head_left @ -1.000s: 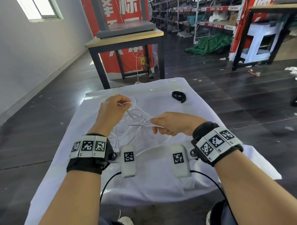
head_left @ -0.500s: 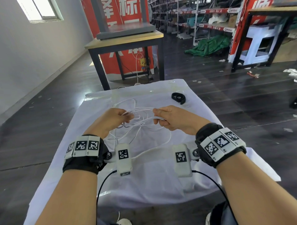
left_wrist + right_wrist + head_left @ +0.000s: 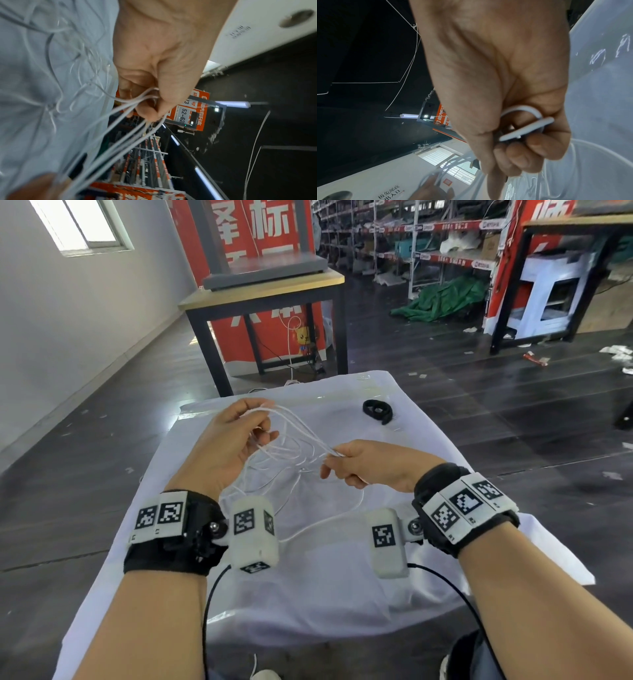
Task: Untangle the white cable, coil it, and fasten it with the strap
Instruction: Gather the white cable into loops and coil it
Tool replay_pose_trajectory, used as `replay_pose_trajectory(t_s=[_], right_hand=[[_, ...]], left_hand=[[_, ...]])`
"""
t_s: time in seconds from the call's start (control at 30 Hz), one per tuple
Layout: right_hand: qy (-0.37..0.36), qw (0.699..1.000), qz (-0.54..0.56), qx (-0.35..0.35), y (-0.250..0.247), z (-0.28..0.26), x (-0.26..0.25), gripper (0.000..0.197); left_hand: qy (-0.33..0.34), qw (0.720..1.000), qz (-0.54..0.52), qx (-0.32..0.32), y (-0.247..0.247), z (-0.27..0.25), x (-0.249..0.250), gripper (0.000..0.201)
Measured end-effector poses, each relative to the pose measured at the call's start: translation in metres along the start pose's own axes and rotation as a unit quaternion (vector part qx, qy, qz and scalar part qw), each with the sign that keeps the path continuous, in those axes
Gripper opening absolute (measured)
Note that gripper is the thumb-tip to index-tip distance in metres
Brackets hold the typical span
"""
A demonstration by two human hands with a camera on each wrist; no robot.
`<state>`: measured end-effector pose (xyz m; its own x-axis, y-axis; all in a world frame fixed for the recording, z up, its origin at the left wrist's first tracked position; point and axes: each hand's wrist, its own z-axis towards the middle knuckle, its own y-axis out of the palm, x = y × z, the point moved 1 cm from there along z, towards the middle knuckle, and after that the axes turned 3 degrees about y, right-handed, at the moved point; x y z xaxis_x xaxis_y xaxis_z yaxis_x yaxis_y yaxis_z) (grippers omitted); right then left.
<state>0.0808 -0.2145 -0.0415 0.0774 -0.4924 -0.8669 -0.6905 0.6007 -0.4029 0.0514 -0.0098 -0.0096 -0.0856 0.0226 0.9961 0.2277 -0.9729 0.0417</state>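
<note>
A thin white cable runs in several strands between my two hands above the white-clothed table. My left hand is raised at the left and pinches the strands' far ends between thumb and fingers. My right hand grips the other end of the bundle, with a cable loop and a white plug curled in its fingers. Loose tangled loops hang down and lie on the cloth under both hands. The black strap lies coiled on the cloth at the far right, apart from both hands.
A wooden-topped table with black legs stands just beyond the cloth's far edge. Shelving racks and a green tarp fill the back. Dark floor surrounds the cloth-covered table on both sides.
My left hand has lifted up and away to the far left with its cable strands, while my right hand dropped slightly toward me, stretching the strands between them.
</note>
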Motion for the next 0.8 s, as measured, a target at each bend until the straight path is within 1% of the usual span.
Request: replay_pose_trajectory(t_s=[0.07, 0.13, 0.23, 0.3, 0.37, 0.5, 0.57, 0.67, 0.73, 0.8], right_hand=[[-0.013, 1.000, 0.016, 0.016, 0.001, 0.002, 0.000, 0.027], [-0.032, 0.998, 0.028, 0.036, 0.003, 0.004, 0.000, 0.027], [-0.061, 0.994, 0.072, 0.051, 0.007, 0.009, -0.002, 0.027], [-0.078, 0.990, 0.095, 0.068, 0.009, 0.014, -0.002, 0.027], [-0.091, 0.987, 0.105, 0.086, 0.009, 0.015, -0.004, 0.028], [-0.104, 0.980, 0.144, 0.087, 0.012, 0.015, -0.009, 0.024], [-0.101, 0.974, 0.193, 0.065, 0.016, 0.017, -0.011, 0.025], [-0.105, 0.961, 0.257, 0.004, 0.020, 0.021, -0.012, 0.027], [-0.107, 0.965, 0.239, 0.000, 0.021, 0.021, -0.013, 0.025], [-0.100, 0.978, 0.182, 0.031, 0.019, 0.022, -0.012, 0.026]], left_hand=[[-0.008, 0.997, -0.075, -0.019, -0.002, 0.001, 0.006, 0.022], [-0.006, 0.990, -0.126, -0.057, -0.003, 0.000, 0.013, 0.026], [-0.014, 0.977, -0.183, -0.105, 0.002, -0.002, 0.022, 0.025], [-0.023, 0.969, -0.219, -0.114, 0.009, -0.002, 0.025, 0.023], [-0.032, 0.960, -0.261, -0.099, 0.014, -0.002, 0.026, 0.023], [-0.054, 0.935, -0.349, -0.031, 0.016, 0.001, 0.025, 0.024], [-0.066, 0.923, -0.379, -0.007, 0.015, 0.002, 0.024, 0.024], [-0.076, 0.914, -0.399, 0.008, 0.015, 0.004, 0.022, 0.024], [-0.082, 0.911, -0.403, 0.017, 0.013, 0.005, 0.020, 0.025], [-0.087, 0.917, -0.389, 0.030, 0.010, 0.005, 0.019, 0.027]])
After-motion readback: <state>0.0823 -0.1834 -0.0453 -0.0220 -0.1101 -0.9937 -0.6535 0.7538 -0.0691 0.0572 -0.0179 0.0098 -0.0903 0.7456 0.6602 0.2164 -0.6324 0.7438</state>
